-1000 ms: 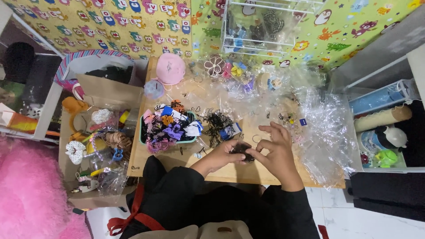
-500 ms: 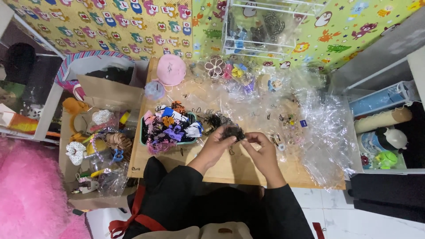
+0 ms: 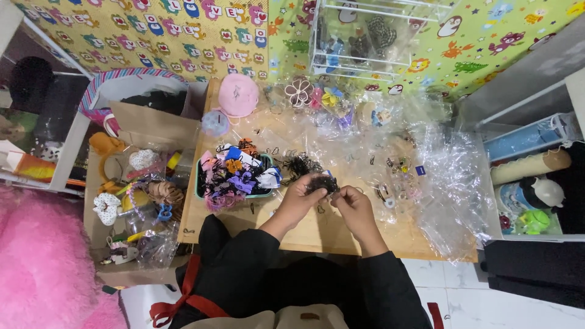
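Head view showed both hands meeting over the light wooden tabletop. The left hand pinched a small black frilly hair clip, and the right hand picked at it with narrowed fingers, beside the green tray of coloured hair clips. Seemingly mid-sorting; steady fingertip work looked needed next.

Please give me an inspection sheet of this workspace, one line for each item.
Surface: wooden table, mostly covered.
Job's things: small black frilly piece, held between both hands.
Clutter: teal tray of coloured hair clips; clear plastic bags; pink round case; cardboard box of accessories.
Grippers: left hand and right hand pinch the black piece.
Cables: nothing seen.
Surroundings: patterned play mat, wire rack, pink fluffy fabric.
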